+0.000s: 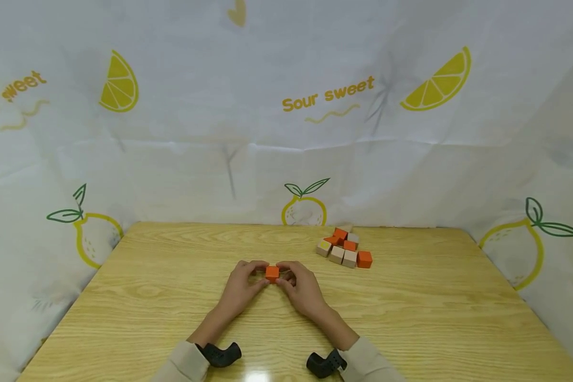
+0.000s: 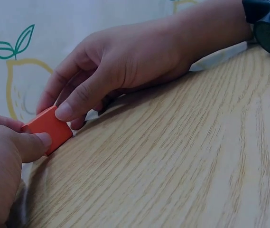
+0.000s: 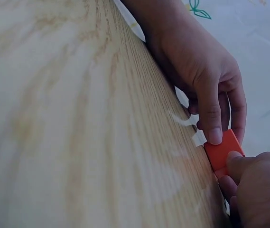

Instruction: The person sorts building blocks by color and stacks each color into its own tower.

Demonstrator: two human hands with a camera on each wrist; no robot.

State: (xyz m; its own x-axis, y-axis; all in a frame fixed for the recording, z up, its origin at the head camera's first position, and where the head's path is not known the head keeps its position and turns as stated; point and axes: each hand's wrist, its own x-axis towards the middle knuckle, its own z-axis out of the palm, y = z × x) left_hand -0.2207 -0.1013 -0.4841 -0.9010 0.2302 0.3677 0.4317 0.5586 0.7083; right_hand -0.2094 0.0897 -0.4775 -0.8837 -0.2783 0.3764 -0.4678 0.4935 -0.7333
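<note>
An orange cube (image 1: 272,274) sits at the middle of the wooden table, between both hands. My left hand (image 1: 240,286) pinches its left side between thumb and fingers. From the right, my right hand (image 1: 303,289) pinches the same cube, its thumb on the near face. In the left wrist view the orange cube (image 2: 50,129) is low over the wood, with the right hand (image 2: 120,61) beyond it. The right wrist view shows the cube (image 3: 222,151) between the left hand (image 3: 206,66) and the near right hand (image 3: 263,187). Fingers partly cover its sides.
A loose cluster of orange and pale wooden blocks lies at the back right, including a pale block (image 1: 323,247) with a yellow mark and an orange block (image 1: 364,259) at its right end. The wooden table (image 1: 172,249) meets a lemon-printed white cloth (image 1: 210,175) behind.
</note>
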